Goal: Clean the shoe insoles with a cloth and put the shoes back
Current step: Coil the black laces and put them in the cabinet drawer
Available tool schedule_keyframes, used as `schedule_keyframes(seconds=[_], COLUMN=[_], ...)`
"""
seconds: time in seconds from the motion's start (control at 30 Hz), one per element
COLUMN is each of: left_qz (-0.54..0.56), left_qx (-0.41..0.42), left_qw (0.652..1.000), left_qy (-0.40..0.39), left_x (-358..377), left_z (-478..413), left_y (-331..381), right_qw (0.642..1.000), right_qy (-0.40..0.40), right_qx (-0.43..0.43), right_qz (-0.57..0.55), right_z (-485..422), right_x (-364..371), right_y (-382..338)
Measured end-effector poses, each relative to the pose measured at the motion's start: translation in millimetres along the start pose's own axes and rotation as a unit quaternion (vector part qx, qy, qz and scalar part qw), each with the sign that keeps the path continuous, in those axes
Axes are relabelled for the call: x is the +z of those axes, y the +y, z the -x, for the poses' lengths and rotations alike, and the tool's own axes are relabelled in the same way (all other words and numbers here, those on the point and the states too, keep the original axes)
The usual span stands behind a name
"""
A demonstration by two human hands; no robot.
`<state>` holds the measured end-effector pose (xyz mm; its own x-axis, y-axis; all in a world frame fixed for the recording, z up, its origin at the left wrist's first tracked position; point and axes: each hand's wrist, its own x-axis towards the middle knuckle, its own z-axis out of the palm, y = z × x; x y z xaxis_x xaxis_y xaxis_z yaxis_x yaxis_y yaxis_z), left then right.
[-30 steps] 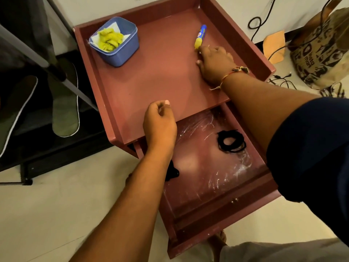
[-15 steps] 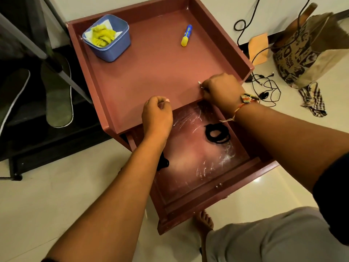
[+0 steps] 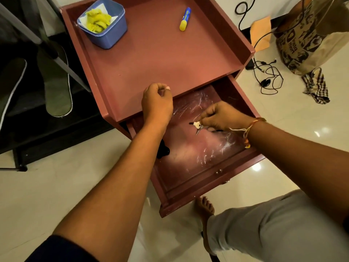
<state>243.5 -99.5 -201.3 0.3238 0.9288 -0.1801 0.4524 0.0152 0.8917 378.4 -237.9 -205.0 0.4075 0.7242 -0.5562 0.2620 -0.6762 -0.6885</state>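
Two grey-green insoles (image 3: 56, 86) lie on the dark shoe rack (image 3: 28, 129) at the left. A checked cloth (image 3: 315, 86) is crumpled on the floor at the right. My right hand (image 3: 222, 116) hovers over the open drawer (image 3: 188, 148) of the reddish side table (image 3: 160, 53), pinching a small bunch of keys (image 3: 197, 126). My left hand (image 3: 156, 103) sits with curled fingers at the tabletop's front edge, with nothing visible in it.
A blue tub (image 3: 105, 27) holding a yellow rag and white paper stands at the table's back left, and a blue-yellow marker (image 3: 185, 18) lies further right. A black item (image 3: 163, 150) is in the drawer. Cables (image 3: 268, 80) and a printed bag (image 3: 306, 35) are on the floor at the right.
My right hand came off the tabletop near the marker and moved down over the open drawer with the keys pinched in it. My left hand stayed put.
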Motion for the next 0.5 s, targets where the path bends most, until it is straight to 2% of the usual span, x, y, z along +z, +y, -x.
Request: schedule_keyframes(seconds=[0.1,0.27,0.5], left_qz=[-0.007,0.002,0.02], left_qx=[-0.005,-0.007,-0.007], left_qw=[1.0,1.0,1.0], left_qy=[0.001,-0.006,-0.015], left_x=[0,-1,-4], left_z=[-2,-4,-4], left_y=[-1,-3,-5], right_qw=[1.0,0.986,0.966], right_qy=[-0.004,0.006,0.038], right_qx=[0.022,-0.022,-0.018], right_qz=[0.019,0.168,0.255], right_z=[-17,-46,-60], right_x=[31,58,72], right_y=[20,33,39])
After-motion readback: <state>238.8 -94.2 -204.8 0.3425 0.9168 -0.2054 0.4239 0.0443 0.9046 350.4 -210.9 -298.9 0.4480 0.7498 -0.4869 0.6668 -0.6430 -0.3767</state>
